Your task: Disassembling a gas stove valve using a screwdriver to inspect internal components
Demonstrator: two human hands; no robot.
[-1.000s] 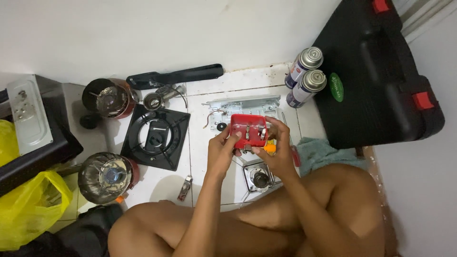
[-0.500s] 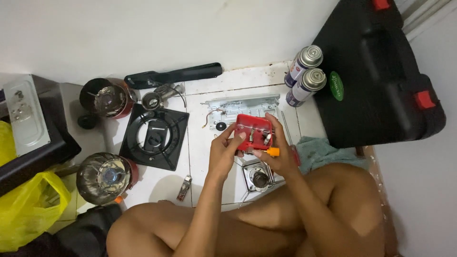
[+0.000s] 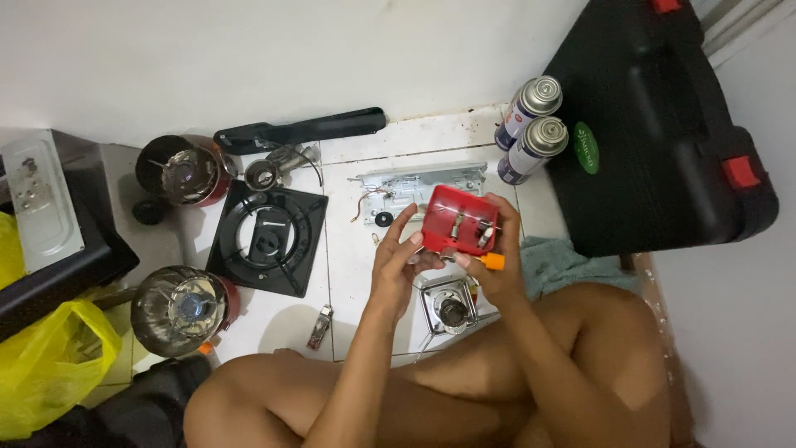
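The red part (image 3: 458,221) sat up off the floor, held between both hands just over the white tiles (image 3: 356,274) — a small red housing with metal fittings on its face and an orange knob (image 3: 492,261) poking out at its lower edge. The left hand (image 3: 396,253) closed on its near side, fingers curled round the edge; the right hand (image 3: 497,249) wrapped the far side, thumb and fingertips pinching down by that knob. Both grips looked firm, nothing slack. Directly beneath lay a small steel burner (image 3: 449,305), and beside it loose bits (a black washer (image 3: 383,219), a tiny metal clip (image 3: 320,316)). Further out: a black square grate (image 3: 267,238), two gas cans (image 3: 531,124) standing by a black case (image 3: 663,124), a yellow bag (image 3: 46,365) at the left. The risk, as I judged it — a slip of the thumb at the knob could drop the part onto the burner, or scatter those small pieces across the tiles.
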